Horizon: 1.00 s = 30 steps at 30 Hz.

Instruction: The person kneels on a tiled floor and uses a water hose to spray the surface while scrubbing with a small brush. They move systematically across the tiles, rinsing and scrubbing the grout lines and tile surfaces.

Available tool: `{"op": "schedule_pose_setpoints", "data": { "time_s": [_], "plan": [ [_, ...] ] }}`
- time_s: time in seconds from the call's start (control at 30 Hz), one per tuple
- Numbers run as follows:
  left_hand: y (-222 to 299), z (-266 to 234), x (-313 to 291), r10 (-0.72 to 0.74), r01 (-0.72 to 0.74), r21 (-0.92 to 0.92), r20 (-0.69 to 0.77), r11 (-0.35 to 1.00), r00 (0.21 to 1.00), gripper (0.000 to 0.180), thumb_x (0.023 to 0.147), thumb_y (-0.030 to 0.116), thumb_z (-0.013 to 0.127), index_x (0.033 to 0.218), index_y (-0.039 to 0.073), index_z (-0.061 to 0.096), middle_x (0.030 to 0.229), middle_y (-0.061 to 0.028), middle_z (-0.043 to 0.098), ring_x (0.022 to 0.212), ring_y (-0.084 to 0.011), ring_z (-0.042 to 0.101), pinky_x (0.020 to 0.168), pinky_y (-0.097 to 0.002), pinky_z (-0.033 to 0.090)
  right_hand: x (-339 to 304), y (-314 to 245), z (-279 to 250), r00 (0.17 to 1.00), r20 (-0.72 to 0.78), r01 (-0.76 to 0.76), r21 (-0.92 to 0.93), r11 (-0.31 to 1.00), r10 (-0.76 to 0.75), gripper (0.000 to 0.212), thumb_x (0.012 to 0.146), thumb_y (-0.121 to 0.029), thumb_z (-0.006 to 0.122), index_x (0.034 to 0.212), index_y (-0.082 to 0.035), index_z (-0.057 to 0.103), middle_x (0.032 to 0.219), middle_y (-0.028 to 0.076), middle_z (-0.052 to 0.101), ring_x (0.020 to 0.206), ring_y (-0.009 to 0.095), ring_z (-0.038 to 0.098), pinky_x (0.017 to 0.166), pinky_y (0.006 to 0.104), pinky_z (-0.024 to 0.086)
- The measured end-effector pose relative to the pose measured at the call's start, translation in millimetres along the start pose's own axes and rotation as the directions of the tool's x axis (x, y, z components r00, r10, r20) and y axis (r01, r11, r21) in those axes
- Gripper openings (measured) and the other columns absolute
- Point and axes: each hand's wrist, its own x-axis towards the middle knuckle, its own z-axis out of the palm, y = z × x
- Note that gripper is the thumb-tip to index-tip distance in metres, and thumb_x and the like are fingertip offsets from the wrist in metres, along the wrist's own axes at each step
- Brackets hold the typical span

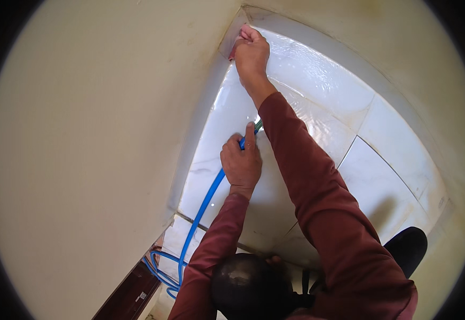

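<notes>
My left hand point(241, 164) is wrapped round a blue hose point(204, 205), with a finger stretched along its green end point(258, 126). That end points over the wet white floor tiles point(232, 101), partly behind my right sleeve. Farther off, my right hand point(252, 56) is closed on a small reddish pad or cloth point(232, 54). It presses this against the pale skirting point(235, 33) at the corner where two walls meet. Most of the reddish thing is hidden by my fingers.
Cream walls point(110, 117) rise on the left and far right. Loops of the hose point(158, 269) lie at the lower left beside a dark brown door sill or frame point(126, 290). A dark rounded thing point(251, 285) is between my arms, and a black shoe-like shape point(409, 248) lies at right.
</notes>
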Motion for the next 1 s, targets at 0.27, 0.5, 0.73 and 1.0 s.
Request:
{"op": "schedule_pose_setpoints", "data": {
  "time_s": [0.27, 0.5, 0.73, 1.0],
  "plan": [
    [12, 4, 10, 0.030, -0.031, -0.036, -0.015, 0.999, 0.999, 0.062, 0.090, 0.007, 0.072, 0.148, 0.021, 0.061, 0.111, -0.0113, 0.059, 0.095, -0.0294, 0.059, 0.079, -0.0418, 0.047, 9, 6, -10, 0.999, -0.027, 0.027, -0.008, 1.000, -0.027, 0.036, 0.097, 0.004, 0.062, 0.132, 0.005, 0.070, 0.124, 0.016, 0.066, 0.105, 0.022, 0.070, 0.088, 0.0323, 0.060],
    [6, 1, 2, 0.020, -0.020, 0.014, 0.002, 1.000, 1.000, 0.061, 0.090, 0.008, 0.073, 0.149, 0.019, 0.060, 0.113, -0.0120, 0.060, 0.096, -0.0303, 0.060, 0.080, -0.0427, 0.048, -12, -13, -14, 0.981, 0.110, -0.159, 0.001, 0.987, 0.158, 0.037, 0.097, 0.005, 0.056, 0.132, 0.008, 0.069, 0.132, 0.021, 0.057, 0.108, 0.026, 0.069, 0.077, 0.0355, 0.061],
    [8, 1, 5, 0.015, -0.015, -0.014, -0.011, 1.000, 1.000, 0.053, 0.093, 0.010, 0.069, 0.145, 0.019, 0.064, 0.111, -0.0106, 0.058, 0.096, -0.0299, 0.060, 0.081, -0.0434, 0.048, -12, 30, -40, 0.706, 0.434, 0.702, -0.529, 0.476, -0.559, 0.054, 0.092, 0.003, 0.059, 0.144, 0.012, 0.048, 0.125, 0.030, 0.053, 0.109, 0.045, 0.061, 0.100, 0.0460, 0.053],
    [2, -1, 2, -0.001, 0.003, 0.040, -0.057, 0.999, 0.998, 0.048, 0.096, 0.013, 0.070, 0.144, 0.019, 0.066, 0.109, -0.0092, 0.058, 0.093, -0.0272, 0.060, 0.079, -0.0416, 0.049, 27, -16, -166, 0.598, 0.661, 0.716, -0.695, -0.068, -0.454, 0.034, 0.105, -0.017, 0.054, 0.130, 0.003, 0.065, 0.125, 0.021, 0.067, 0.114, 0.036, 0.066, 0.096, 0.0467, 0.052]
  ]
}}
